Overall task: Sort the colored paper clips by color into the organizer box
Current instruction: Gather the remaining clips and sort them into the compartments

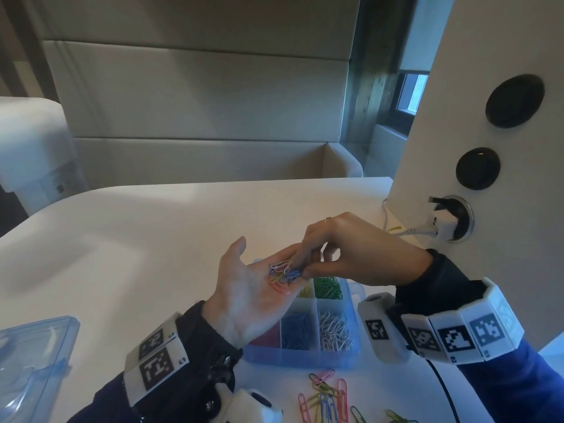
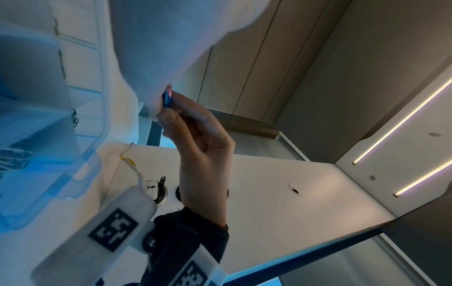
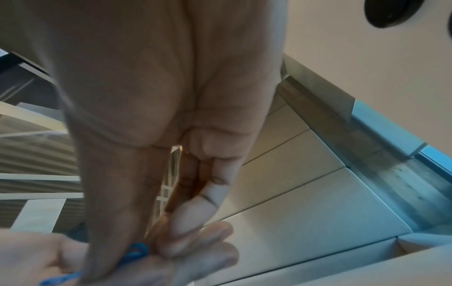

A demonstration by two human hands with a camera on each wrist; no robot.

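Note:
My left hand [image 1: 253, 288] is held palm up above the blue organizer box [image 1: 302, 357], fingers straight, with a small heap of mixed paper clips [image 1: 282, 274] lying on the palm. My right hand [image 1: 305, 271] reaches in from the right and pinches a blue clip [image 1: 295, 273] at the heap's edge between thumb and fingers. The same blue clip [image 2: 167, 98] shows in the left wrist view and again as a blue clip [image 3: 137, 251] under the thumb in the right wrist view. The box's compartments hold green [image 1: 328, 288], yellow, red, blue [image 1: 294, 329] and white clips [image 1: 334, 331].
More loose clips [image 1: 328, 401] lie on the white table [image 1: 137, 239] in front of the box. A clear blue lid [image 1: 30, 367] sits at the left edge. A white panel [image 1: 488, 56] with round sockets and a plugged-in charger [image 1: 439, 227] stands at the right.

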